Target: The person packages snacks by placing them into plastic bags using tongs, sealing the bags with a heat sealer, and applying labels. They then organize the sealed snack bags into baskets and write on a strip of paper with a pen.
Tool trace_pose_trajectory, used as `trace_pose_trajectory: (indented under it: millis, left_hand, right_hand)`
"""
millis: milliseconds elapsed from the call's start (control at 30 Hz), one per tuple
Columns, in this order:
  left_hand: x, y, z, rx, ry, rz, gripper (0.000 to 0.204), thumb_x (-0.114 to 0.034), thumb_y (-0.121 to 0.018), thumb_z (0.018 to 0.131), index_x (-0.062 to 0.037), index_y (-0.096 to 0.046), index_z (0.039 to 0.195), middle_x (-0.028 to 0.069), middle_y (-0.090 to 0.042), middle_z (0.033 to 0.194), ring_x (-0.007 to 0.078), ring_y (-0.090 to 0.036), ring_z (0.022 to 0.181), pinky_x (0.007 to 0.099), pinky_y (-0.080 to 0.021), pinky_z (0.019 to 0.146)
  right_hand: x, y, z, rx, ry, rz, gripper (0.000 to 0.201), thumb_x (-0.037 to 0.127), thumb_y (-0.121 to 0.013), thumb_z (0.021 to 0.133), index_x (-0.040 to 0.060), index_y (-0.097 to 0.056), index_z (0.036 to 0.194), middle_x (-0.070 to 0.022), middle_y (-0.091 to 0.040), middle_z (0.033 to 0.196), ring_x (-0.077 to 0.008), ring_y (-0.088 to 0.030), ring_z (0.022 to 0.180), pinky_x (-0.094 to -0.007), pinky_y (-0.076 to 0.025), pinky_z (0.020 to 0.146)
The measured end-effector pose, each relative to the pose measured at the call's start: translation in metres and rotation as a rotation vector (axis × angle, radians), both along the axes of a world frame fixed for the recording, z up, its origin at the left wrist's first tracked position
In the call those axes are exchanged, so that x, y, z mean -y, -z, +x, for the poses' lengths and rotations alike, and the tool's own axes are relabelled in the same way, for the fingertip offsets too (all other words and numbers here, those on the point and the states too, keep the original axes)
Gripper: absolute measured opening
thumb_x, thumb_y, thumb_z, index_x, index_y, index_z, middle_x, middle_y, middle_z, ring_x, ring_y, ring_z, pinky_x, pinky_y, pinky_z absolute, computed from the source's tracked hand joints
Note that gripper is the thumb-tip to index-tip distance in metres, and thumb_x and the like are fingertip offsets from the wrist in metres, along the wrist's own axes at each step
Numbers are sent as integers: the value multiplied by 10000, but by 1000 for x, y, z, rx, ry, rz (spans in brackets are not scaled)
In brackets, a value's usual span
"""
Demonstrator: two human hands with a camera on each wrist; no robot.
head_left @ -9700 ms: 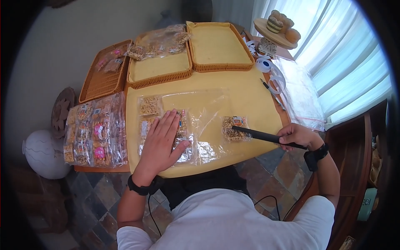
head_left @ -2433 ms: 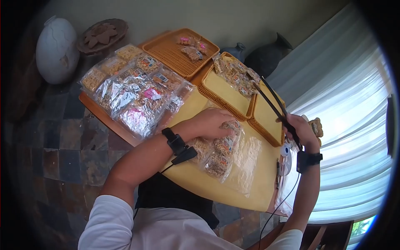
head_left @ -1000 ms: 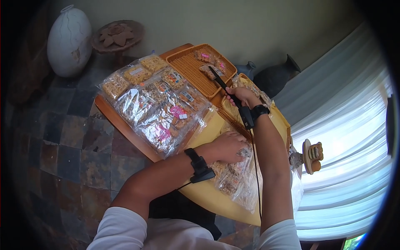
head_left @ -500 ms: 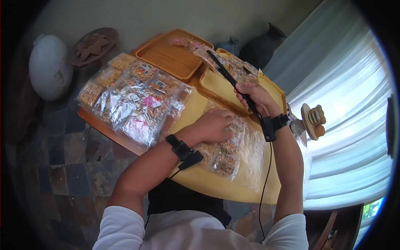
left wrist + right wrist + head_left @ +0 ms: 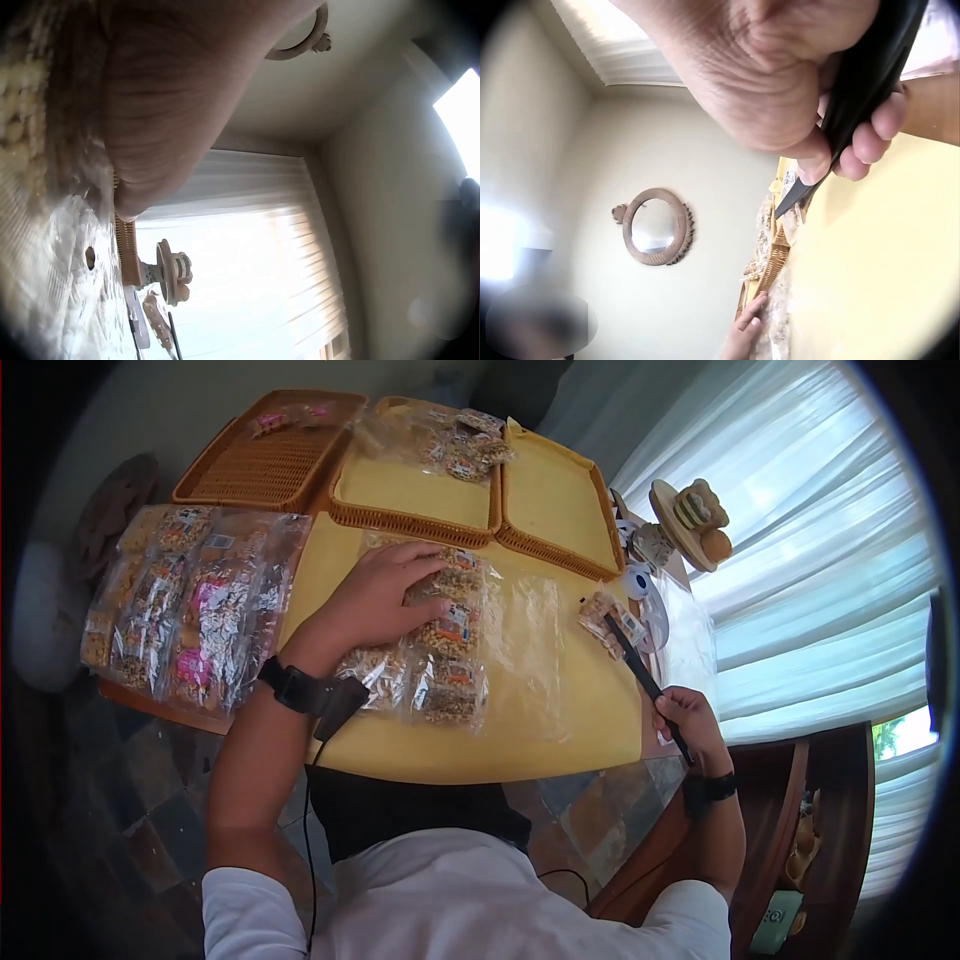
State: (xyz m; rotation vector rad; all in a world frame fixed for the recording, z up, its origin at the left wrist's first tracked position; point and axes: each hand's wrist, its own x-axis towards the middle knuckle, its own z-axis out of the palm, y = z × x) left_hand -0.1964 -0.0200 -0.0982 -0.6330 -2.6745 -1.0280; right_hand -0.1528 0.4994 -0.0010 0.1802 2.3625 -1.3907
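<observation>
In the head view my right hand [image 5: 690, 720] grips black tongs [image 5: 640, 668], whose tips pinch a small clear-wrapped packet of nutty snack [image 5: 603, 610]. This packet hangs over the right side of the yellow-covered table. My left hand [image 5: 385, 595] rests with spread, relaxed fingers on a clear plastic bag [image 5: 530, 660]. Several snack packets [image 5: 450, 625] lie in rows in the bag's left part; its right part is flat. The right wrist view shows fingers [image 5: 870, 142] curled round the tongs [image 5: 847, 97]. In the left wrist view my palm [image 5: 161, 112] covers much of the bag.
A filled bag of packets [image 5: 190, 605] lies at the table's left. Behind stand a wicker basket [image 5: 255, 475] with a few packets, a lined basket [image 5: 410, 500] with several, and another lined basket [image 5: 560, 500]. Tape rolls [image 5: 640, 585] and a cake stand [image 5: 675, 525] are at right.
The tongs dipped into the left basket, lifted out a packet and carried it right across the table. My left hand stays on the bag. The head view has turned.
</observation>
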Motion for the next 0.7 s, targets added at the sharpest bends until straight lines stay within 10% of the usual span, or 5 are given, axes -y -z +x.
trace_pose_trajectory:
  millis: [700]
  left_hand:
    - [2,-2,-1,42,-7,5,577,-368,-774,985,-106,-649,1484,114,-552,1609,345,-484,1492,470,-370,1243]
  right_hand:
    - [-9,41,20,182,-153,-44,242,194,-697,1076,37,-681,892,-2,-676,731,-62,-572,593,-241,-451,558]
